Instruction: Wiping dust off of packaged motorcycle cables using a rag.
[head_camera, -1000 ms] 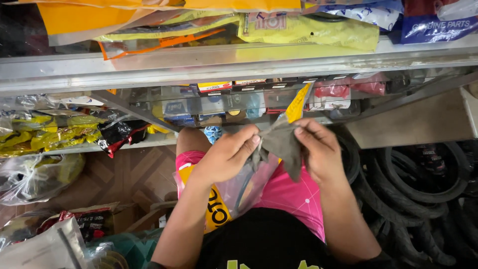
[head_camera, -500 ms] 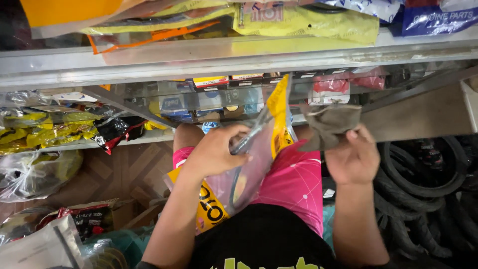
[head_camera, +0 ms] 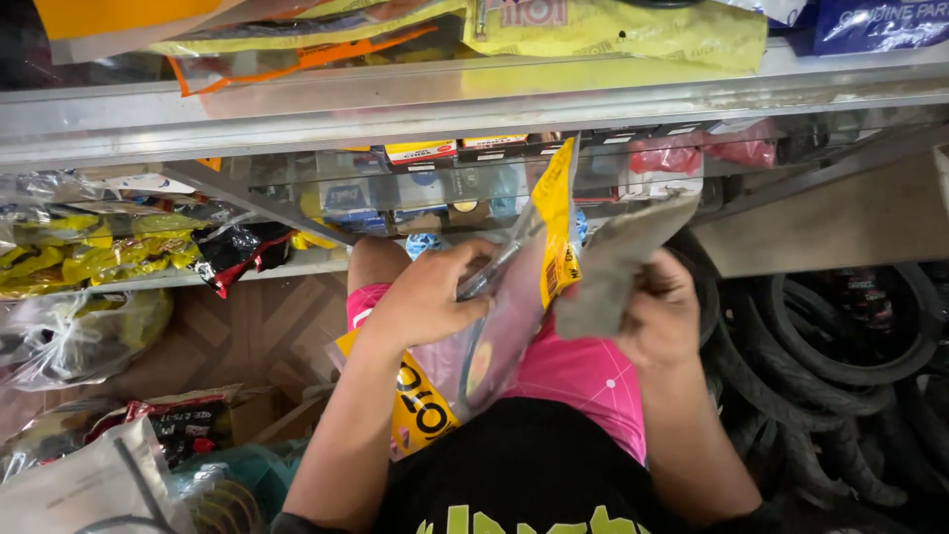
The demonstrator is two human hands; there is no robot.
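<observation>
— What is being held by the hands?
— A clear yellow-edged packet (head_camera: pixel 504 316) is being gripped by the left hand (head_camera: pixel 430 292); grey folded rubber (head_camera: pixel 613 262) (already out, seemingly) is being clutched rightward by the right hand (head_camera: pixel 662 316).

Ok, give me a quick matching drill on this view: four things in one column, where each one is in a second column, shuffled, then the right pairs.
Things:
1. clear plastic bag with yellow header
2. grey cloth
3. black rubber tyres
4. yellow packets

Places:
A. stacked at the right, under the counter
B. on top of the metal counter
C. in the left hand
D. in the right hand

Pairs: 1-C, 2-D, 3-A, 4-B
</observation>
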